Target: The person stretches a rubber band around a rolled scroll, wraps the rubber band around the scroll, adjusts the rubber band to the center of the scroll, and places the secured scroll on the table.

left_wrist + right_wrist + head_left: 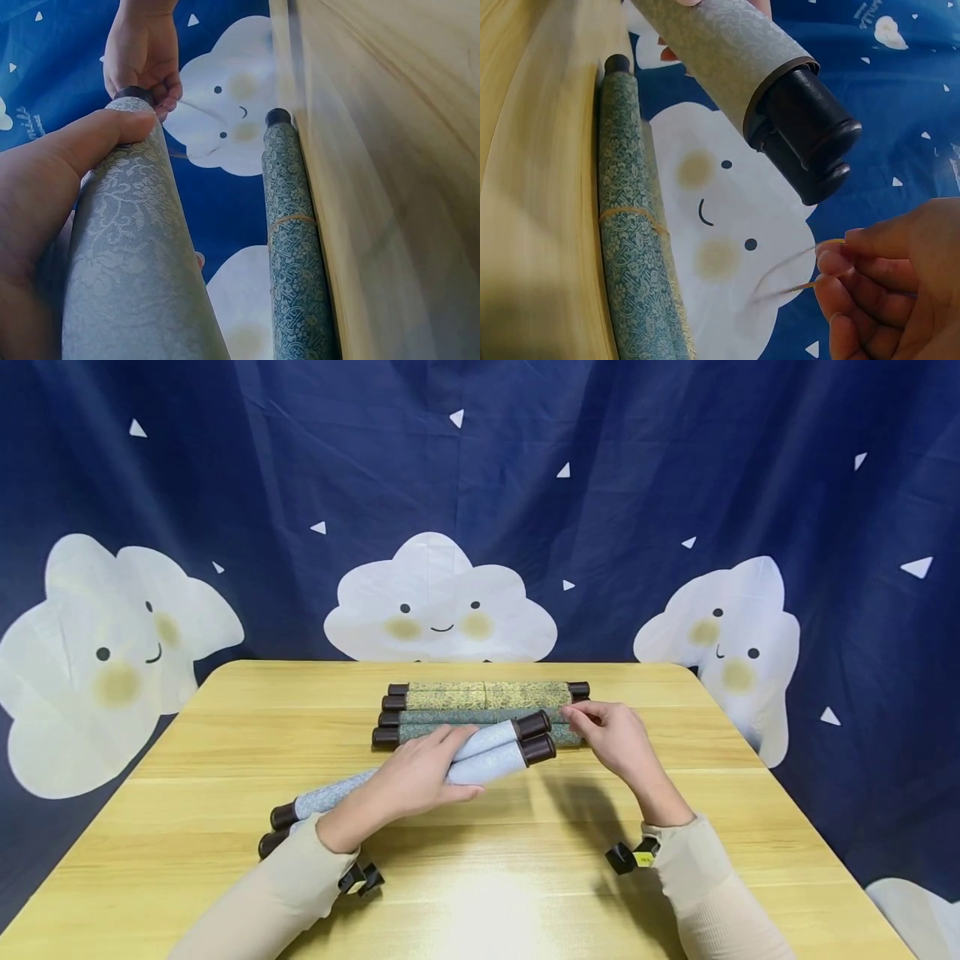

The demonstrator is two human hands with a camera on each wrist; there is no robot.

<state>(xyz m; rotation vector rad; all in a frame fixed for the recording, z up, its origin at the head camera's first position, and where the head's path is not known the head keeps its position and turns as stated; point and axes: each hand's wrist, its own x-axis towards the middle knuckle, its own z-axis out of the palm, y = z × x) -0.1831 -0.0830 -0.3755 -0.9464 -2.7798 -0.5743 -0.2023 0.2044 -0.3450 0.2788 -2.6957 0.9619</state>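
Observation:
My left hand (pixel 420 777) grips a pale blue patterned scroll (pixel 487 766) around its middle, lifted and slanting over the table. Its two rolled halves lie side by side, with dark end knobs (pixel 814 124) at its right end. Just beyond those knobs, my right hand (pixel 618 743) pinches a thin rubber band (pixel 801 287) that hangs as a stretched loop, apart from the scroll. Behind the lifted scroll, a green patterned scroll (pixel 517 717) lies on the table with a rubber band round its middle. A yellow patterned scroll (pixel 442 697) lies against its far side, also banded.
The wooden table (pixel 187 793) has rounded far corners. Behind it hangs a dark blue curtain (pixel 375 460) printed with white clouds and triangles. A small black camera mount sits at each wrist.

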